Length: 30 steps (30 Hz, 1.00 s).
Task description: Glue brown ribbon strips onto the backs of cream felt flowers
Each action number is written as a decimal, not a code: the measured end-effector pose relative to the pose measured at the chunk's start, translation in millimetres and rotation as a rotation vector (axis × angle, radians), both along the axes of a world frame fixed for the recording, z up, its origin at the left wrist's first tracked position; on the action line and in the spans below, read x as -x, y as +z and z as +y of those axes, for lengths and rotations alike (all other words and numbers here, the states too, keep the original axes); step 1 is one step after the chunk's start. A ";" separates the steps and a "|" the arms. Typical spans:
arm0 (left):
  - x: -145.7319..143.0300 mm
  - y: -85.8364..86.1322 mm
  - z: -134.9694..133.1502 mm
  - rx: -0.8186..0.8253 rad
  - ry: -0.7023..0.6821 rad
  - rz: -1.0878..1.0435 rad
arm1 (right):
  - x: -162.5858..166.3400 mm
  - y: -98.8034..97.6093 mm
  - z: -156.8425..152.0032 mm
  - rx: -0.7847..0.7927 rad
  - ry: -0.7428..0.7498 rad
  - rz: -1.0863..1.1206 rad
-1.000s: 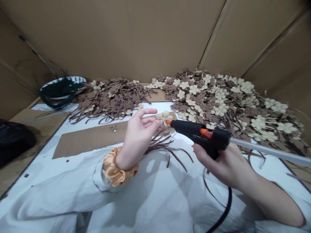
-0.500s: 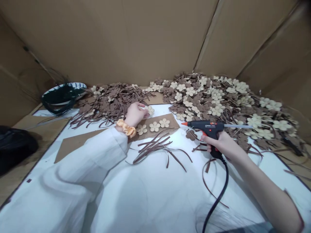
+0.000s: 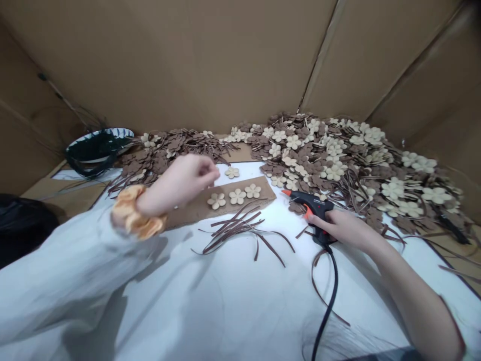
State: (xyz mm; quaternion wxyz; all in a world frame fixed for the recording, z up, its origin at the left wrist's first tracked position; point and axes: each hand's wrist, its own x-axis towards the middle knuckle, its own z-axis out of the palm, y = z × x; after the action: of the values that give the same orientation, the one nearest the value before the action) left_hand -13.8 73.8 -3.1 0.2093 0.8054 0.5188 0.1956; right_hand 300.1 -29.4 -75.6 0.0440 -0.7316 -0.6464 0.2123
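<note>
My left hand (image 3: pixel 184 179), an orange scrunchie (image 3: pixel 141 213) at its wrist, is lifted over the left part of a cardboard strip (image 3: pixel 191 213). Its fingers are curled together and slightly blurred; anything between them is hidden. Three cream felt flowers (image 3: pixel 237 196) lie in a row on the strip. Another cream flower (image 3: pixel 232 172) rests just beyond it on the white surface. My right hand (image 3: pixel 347 226) grips a black and orange hot glue gun (image 3: pixel 313 205), its orange nozzle pointing left. Beneath the gun, a brown flower (image 3: pixel 296 207) is partly covered.
Thin brown strips (image 3: pixel 240 228) lie in front of the cardboard. A large heap of brown and cream flowers (image 3: pixel 300 150) fills the back right, a smaller brown heap (image 3: pixel 184 143) the back left. A bowl (image 3: pixel 99 145) with dark strands stands far left. The gun's cord (image 3: pixel 332 296) trails toward me.
My left hand has moved left and nearer, away from the cream flower beyond the cardboard. The glue gun has come slightly lower and left, its nozzle now tilted up.
</note>
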 end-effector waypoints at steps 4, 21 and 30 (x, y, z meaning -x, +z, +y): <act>9.6 -28.7 -52.1 0.067 -0.161 0.211 | 3.7 3.8 0.5 0.092 0.006 -0.091; 12.2 -55.6 -80.6 0.093 -0.157 0.002 | 94.0 57.8 -1.9 -0.320 0.477 0.250; 11.0 -31.1 -81.6 0.386 0.003 -0.410 | 123.5 33.6 21.0 -0.209 0.562 0.519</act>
State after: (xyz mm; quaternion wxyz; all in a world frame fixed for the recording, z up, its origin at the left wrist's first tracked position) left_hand -24.9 -7.7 -34.2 0.4592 0.6936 0.4945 0.2522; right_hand 176.6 -8.4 -42.0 0.2202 -0.4399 -0.8068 0.3271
